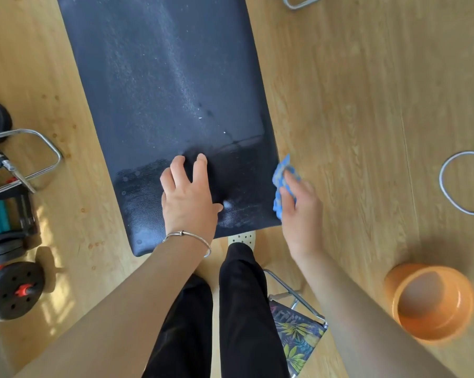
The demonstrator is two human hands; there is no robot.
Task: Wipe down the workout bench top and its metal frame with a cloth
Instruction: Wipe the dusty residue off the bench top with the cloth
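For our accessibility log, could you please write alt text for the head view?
A person's right hand presses a blue cloth against the dark bench top at its right edge, while the left hand rests flat on it; an orange basin sits on the floor.

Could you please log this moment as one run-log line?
left hand: flat on bench top | right hand: blue cloth at bench's right edge | far surface dusty

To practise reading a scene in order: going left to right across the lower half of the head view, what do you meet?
Dumbbell weight plate → left hand on the bench top → blue cloth held in the right hand → orange bowl.
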